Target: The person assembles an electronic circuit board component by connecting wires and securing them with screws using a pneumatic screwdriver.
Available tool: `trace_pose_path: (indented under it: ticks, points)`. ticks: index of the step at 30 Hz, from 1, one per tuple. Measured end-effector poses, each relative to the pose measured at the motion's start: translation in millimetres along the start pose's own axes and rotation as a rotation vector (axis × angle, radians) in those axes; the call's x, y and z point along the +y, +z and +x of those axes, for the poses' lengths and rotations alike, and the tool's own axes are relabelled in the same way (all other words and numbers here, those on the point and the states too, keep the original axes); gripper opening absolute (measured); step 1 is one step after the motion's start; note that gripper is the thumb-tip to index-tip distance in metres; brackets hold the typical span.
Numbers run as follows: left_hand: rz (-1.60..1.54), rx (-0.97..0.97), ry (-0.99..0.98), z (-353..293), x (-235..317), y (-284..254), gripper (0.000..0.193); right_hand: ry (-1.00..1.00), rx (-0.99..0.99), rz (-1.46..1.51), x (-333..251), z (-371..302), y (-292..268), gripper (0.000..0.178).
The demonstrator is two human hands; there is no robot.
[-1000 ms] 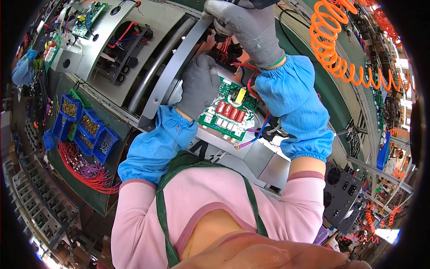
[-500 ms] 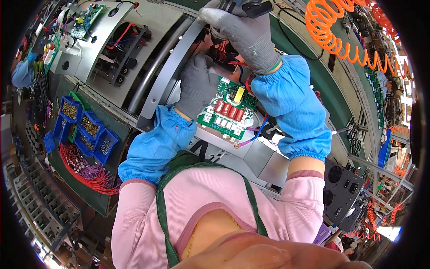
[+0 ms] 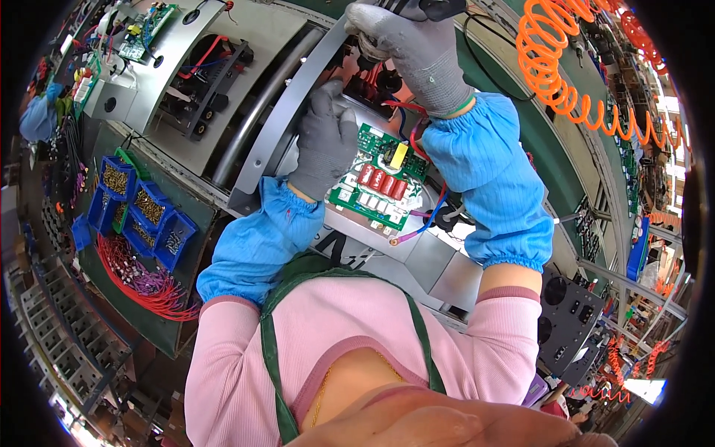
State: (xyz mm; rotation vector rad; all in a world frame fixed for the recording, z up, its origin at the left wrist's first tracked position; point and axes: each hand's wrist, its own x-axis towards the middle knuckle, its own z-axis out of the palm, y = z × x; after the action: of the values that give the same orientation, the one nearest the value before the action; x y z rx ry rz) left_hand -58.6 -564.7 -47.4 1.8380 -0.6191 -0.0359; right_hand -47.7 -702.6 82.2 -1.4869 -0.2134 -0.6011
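My right hand (image 3: 417,48), in a grey work glove, is closed around a black power screwdriver (image 3: 439,9) at the top of the view. The tool's lower end points into a grey metal casing (image 3: 277,112). Inside that casing, my gloved left hand (image 3: 325,141) is beside a green circuit board (image 3: 376,211), with its fingers extended and slightly apart; nothing shows in them. Red capacitors (image 3: 381,181) and a yellow component (image 3: 399,156) stand on the board. Red and blue wires (image 3: 439,200) run along its right side.
Blue bins (image 3: 153,208) of screws sit at the left, above a bundle of red and purple wires (image 3: 141,279). Another open casing (image 3: 167,67) stands at the upper left. An orange coiled hose (image 3: 551,74) hangs at the upper right; a black fan unit (image 3: 570,316) is lower right.
My right hand and the screwdriver have shifted slightly right. The left hand's fingers have spread a little and moved up, uncovering more of the casing's inside.
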Motion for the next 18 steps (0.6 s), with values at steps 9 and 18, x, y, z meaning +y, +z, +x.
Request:
trace_pose_path:
  ticks: [9, 18]
  points:
    - [0.036, -0.035, -0.037, -1, -2, 2, 0.057, 0.300, 0.056, 0.017, -8, 0, -3, 0.022]
    - [0.094, -0.042, -0.025, -1, -7, 2, 0.059, 0.299, 0.057, 0.046, -2, 1, -4, 0.030]
